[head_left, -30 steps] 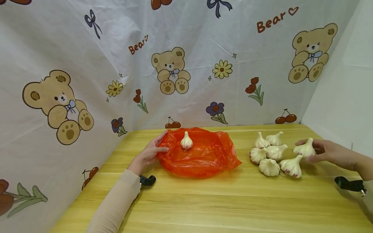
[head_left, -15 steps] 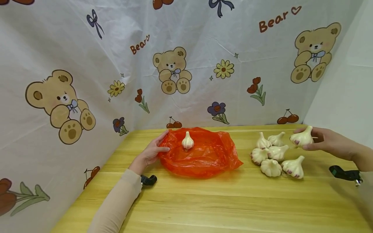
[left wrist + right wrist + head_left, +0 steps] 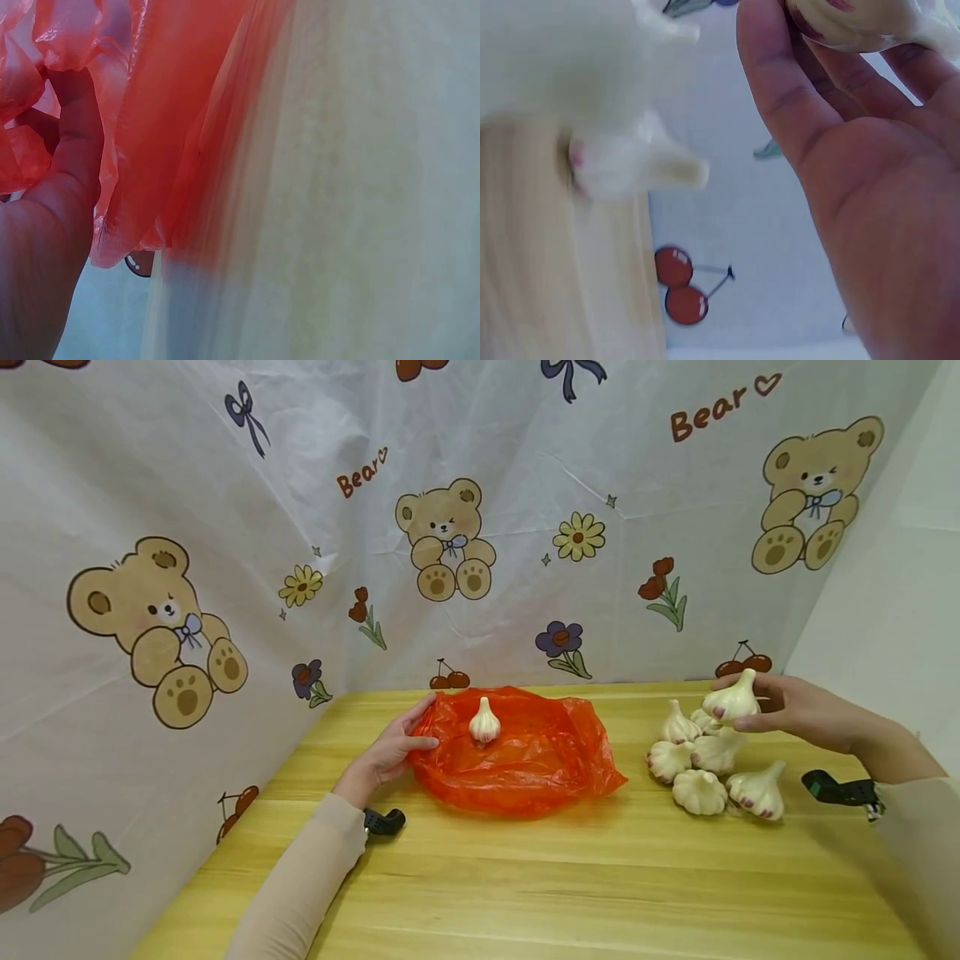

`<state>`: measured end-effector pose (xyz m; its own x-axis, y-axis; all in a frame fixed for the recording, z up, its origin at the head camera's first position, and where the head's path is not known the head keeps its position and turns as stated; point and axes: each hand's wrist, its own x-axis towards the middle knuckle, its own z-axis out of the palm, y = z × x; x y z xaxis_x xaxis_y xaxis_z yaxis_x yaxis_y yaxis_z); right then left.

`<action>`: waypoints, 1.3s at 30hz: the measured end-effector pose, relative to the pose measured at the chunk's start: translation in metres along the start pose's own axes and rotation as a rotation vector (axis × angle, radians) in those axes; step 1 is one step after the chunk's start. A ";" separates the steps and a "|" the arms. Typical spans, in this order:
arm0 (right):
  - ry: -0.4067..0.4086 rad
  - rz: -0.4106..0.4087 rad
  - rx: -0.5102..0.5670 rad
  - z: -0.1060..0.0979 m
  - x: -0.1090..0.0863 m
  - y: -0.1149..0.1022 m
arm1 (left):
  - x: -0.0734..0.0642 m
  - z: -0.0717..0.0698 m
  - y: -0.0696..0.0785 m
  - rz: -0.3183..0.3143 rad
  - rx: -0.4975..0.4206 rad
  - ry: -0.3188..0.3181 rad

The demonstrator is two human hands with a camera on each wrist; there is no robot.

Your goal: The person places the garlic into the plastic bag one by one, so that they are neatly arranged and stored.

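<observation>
My left hand [image 3: 386, 755] grips the left edge of a crinkled red plastic bag [image 3: 517, 781], which lies mouth open on the table. In the left wrist view the fingers curl into the bag's film [image 3: 169, 112]. One garlic bulb [image 3: 484, 723] sits in the bag, toward its back left. Up over the right side of the table, my right hand [image 3: 817, 714] holds another garlic bulb [image 3: 732, 700] between thumb and fingers, stem pointing up. Below it, several more bulbs [image 3: 699, 792] lie in a loose cluster, partly hidden by the held one.
The wooden table [image 3: 525, 893] runs back to a white curtain [image 3: 510, 635] printed with bears and flowers. A plain white wall [image 3: 885, 602] closes off the right side. Black wrist cameras [image 3: 385, 822] hang beneath both wrists.
My right hand has lifted the garlic bulb off the table at the right and carried it up and leftward, over the cluster. The left hand and bag have stayed put.
</observation>
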<state>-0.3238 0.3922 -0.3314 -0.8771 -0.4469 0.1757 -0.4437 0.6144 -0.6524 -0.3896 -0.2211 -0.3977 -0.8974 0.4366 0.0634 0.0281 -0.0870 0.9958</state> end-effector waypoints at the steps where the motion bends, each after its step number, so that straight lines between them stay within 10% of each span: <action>1: -0.004 -0.003 -0.002 0.001 0.003 -0.004 | 0.000 0.000 0.000 0.002 0.002 -0.003; 39: -0.046 0.049 0.269 0.094 0.114 -0.107 | 0.000 -0.001 -0.001 -0.005 -0.003 -0.002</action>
<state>-0.3593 0.2141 -0.3103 -0.8844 -0.4538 0.1090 -0.3306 0.4442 -0.8327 -0.3902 -0.2221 -0.3987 -0.8967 0.4388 0.0583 0.0222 -0.0869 0.9960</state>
